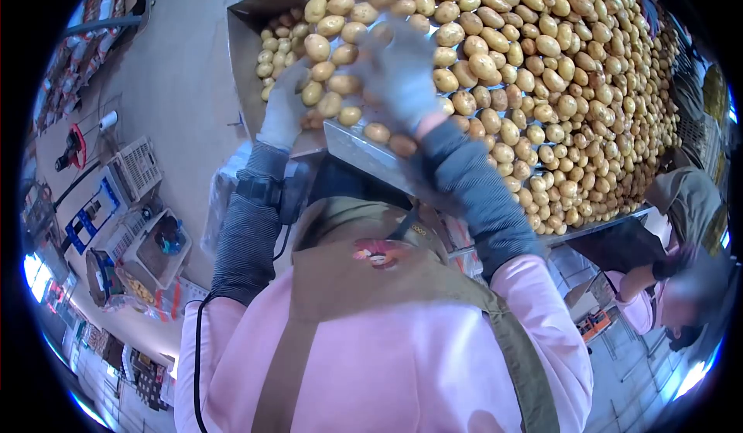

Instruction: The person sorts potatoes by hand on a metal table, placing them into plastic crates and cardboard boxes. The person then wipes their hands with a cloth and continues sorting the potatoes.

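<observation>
Many yellow potatoes cover a wide metal table. My left hand, in a pale glove, rests at the table's left end beside the potatoes, its fingers partly curled near the edge of a side chute; whether it grips one is unclear. My right hand, also gloved, is over the potatoes, smeared by motion, and its fingers cannot be made out. Smaller potatoes lie in the chute to the left of my left hand.
A co-worker stands at the lower right by the table. Crates and a grey bin stand on the floor at left. Stacked bags are at the upper left. A metal rim runs along the table's near edge.
</observation>
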Motion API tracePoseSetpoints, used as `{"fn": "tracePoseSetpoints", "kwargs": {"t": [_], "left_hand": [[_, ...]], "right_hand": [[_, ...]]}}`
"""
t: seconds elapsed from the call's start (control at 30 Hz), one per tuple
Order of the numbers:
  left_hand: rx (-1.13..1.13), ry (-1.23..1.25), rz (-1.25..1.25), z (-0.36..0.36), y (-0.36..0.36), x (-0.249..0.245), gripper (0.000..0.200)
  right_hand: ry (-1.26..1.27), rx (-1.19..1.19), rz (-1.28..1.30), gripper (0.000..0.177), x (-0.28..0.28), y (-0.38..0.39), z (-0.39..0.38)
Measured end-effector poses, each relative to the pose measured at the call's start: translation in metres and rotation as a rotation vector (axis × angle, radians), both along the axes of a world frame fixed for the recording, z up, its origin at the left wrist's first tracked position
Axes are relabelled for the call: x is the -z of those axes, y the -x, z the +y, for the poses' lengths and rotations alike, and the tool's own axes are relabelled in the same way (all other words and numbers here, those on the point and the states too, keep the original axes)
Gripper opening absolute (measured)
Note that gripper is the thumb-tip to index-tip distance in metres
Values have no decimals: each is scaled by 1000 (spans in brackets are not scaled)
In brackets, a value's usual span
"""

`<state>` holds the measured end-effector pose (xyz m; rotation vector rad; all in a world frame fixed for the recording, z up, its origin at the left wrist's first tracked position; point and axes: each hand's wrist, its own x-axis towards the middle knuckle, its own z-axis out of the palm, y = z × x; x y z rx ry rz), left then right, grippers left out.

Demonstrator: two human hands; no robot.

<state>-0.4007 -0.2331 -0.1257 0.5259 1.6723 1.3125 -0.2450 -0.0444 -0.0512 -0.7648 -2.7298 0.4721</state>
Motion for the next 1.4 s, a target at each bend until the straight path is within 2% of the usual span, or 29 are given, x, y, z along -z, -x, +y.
{"fn": "tracePoseSetpoints", "kwargs": {"t": [0.03, 0.07, 0.1, 0.13, 0.17, 0.2, 0.23, 0.27, 0.3, 0.33, 0.4, 0.43, 0.53, 0.57, 0.7, 0.73, 0.77, 0.8, 0.87, 0.93, 1.0, 1.03, 1.07, 1.1, 1.13, 1.17, 1.27, 1.33, 1.4], "left_hand": [[13, -32, -24, 2, -1, -6, 49], [-23, -48, -146, 4, 0, -11, 50], [-66, -62, -269, 6, 0, -16, 51], [-113, -74, -387, 8, 1, -21, 51], [-214, -64, -603, 16, 0, -36, 52], [-247, 2, -619, 21, -3, -41, 52], [-282, 67, -637, 26, -6, -46, 53], [-252, 176, -453, 33, -8, -46, 54], [-224, 280, -268, 38, -9, -46, 55], [-143, 269, -36, 38, -11, -45, 52], [25, 238, 430, 36, -18, -39, 46], [11, 236, 425, 35, -15, -31, 39], [-173, 243, -150, 27, 4, -23, 48], [-226, 37, -305, 19, 5, -14, 51], [-26, -65, 90, 25, 18, -8, 50], [34, -89, 213, 26, 24, -4, 51], [90, -14, 200, 30, 47, 16, 52], [95, 55, 277, 40, 53, 7, 53], [110, 198, 423, 60, 64, -11, 55], [-285, 95, 186, 90, 43, -31, 51], [-189, 186, 199, 104, 39, -21, 62], [-172, 288, 324, 115, 28, -37, 61], [-226, 195, 238, 115, 25, -31, 60], [-276, 106, 150, 111, 22, -20, 59], [-323, 18, 63, 109, 20, -13, 57], [-299, 72, 48, 103, 18, -28, 49], [-174, -108, 45, 66, 24, -15, 43], [-101, -16, 0, 51, 26, -27, 40], [-70, 35, -23, 41, 25, -23, 39]], "right_hand": [[-158, 94, 299, 26, 20, 10, 34], [-218, 181, 211, 27, 10, 19, 65], [-161, 274, 71, 28, 19, 28, 98], [155, 326, -19, 59, 11, 32, 122], [156, 297, -124, 55, -12, 39, 120], [157, 271, -229, 52, -31, 41, 110], [96, 159, -141, 41, -16, 34, 97], [28, 43, -52, 31, 7, 25, 81], [1, 9, 11, 31, 9, 15, 55], [-25, -24, 75, 30, 3, -1, 19], [80, -26, 28, 28, -8, -34, -40], [102, 8, 26, 30, -10, -52, -65], [19, 21, 35, 39, -1, -77, -106], [18, 32, 90, 39, 2, -75, -105], [142, -335, 250, 34, 12, -26, -69], [164, -400, 151, 34, 7, -11, -50], [184, -462, 51, 34, -3, 6, -30], [206, -523, -49, 34, -6, 21, -9], [126, -164, -87, 33, 14, 36, 47], [209, 95, 170, 40, 29, 39, 118], [80, 177, -2, 47, 28, 40, 114], [42, 86, -145, 48, 2, 38, 80], [-217, 5, -74, 45, 19, 33, 53], [-30, -78, -75, 60, 13, 21, 24], [-37, -115, -64, 62, 8, -1, -5], [105, -145, -83, 62, 3, -22, -27], [39, -64, -197, 57, -3, -88, -79], [-47, -7, -238, 58, -4, -103, -89], [-8, -105, -163, 55, 5, -80, -56]]}}
